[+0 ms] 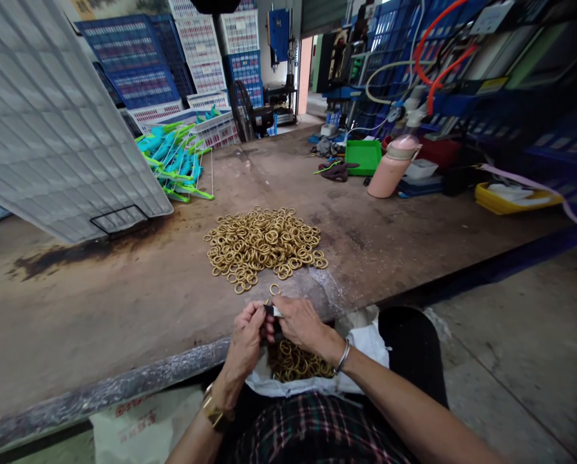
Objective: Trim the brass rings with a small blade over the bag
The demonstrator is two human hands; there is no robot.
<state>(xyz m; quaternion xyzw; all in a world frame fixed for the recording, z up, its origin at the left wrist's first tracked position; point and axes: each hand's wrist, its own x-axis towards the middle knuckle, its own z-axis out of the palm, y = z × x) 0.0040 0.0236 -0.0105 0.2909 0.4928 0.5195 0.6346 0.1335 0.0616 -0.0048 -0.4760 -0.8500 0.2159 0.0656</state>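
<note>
My left hand and my right hand meet at the table's front edge, fingers closed in pinches. Between their fingertips is a small black-and-white piece, too small to make out its kind. A thin golden edge, perhaps of a ring, shows just above it. One loose golden ring lies on the table right beyond my fingertips. Farther back spreads a heap of golden rings. Below my hands, an open white sack on my lap holds more golden rings, partly hidden by my right hand.
A large white ribbed panel leans over the table's left side, with turquoise-and-green plastic parts behind it. A pink bottle, a green tray and a yellow tray stand at the right. Stacked crates line the back.
</note>
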